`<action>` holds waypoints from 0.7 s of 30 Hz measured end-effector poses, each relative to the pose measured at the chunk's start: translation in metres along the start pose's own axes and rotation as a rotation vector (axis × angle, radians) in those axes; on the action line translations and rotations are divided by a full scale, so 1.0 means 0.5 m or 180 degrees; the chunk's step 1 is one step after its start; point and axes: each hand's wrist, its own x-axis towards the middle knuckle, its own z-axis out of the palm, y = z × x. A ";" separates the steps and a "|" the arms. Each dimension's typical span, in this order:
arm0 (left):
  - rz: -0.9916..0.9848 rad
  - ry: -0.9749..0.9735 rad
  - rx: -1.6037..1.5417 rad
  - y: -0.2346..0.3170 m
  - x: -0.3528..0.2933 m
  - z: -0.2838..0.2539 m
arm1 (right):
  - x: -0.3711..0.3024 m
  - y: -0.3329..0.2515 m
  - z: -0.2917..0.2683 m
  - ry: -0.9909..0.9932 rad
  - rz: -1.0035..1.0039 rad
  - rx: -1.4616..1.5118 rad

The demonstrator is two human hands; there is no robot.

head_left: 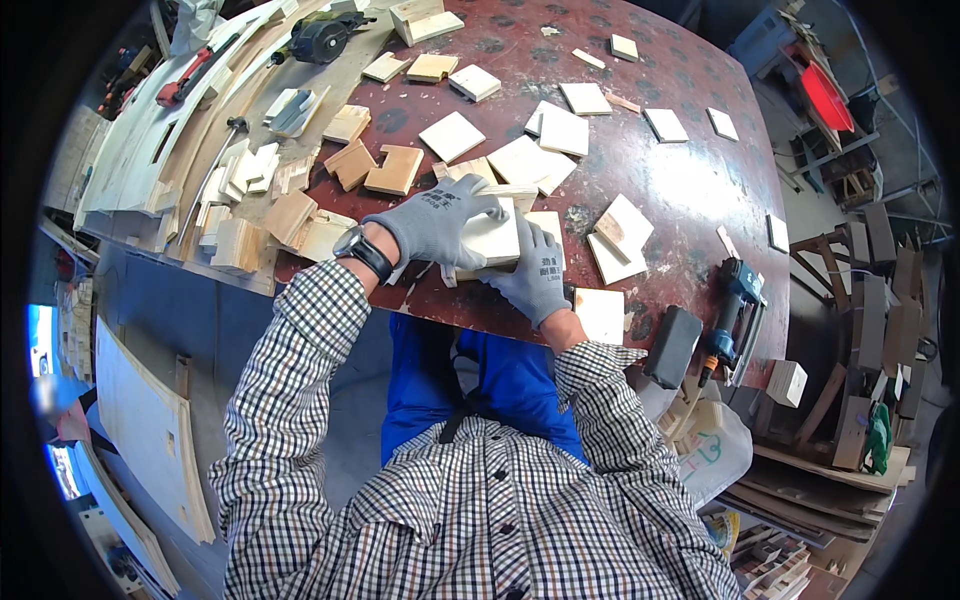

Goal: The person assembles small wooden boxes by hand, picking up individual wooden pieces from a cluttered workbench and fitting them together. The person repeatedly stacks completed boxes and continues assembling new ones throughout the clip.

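Both my hands wear grey work gloves and meet at the near edge of a dark red table. Between them is a pale square wood block. My left hand closes on it from the left and over its far side, with the fingers bent. My right hand grips its right side, the thumb and fingers pressed to it. A narrow wood strip shows at the block's far edge. Under and beside my hands lie more pale wood pieces, partly covered by the gloves. A square wood piece rests just right of my right wrist.
Several loose wood squares are scattered over the table. A blue nail gun and a dark grey case lie at the near right. Stacked offcuts, long boards and a dark power tool occupy the left side.
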 end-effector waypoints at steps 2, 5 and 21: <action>0.0076 0.0048 -0.0001 -0.004 0.004 0.004 | -0.001 0.006 0.002 0.0033 -0.0044 0.0013; 0.0066 0.0082 -0.0042 -0.008 -0.005 0.004 | -0.001 -0.004 -0.006 -0.0022 -0.0015 -0.0050; -0.0126 0.0018 -0.0078 0.003 -0.003 0.002 | -0.004 -0.003 -0.005 0.0051 -0.0041 0.0137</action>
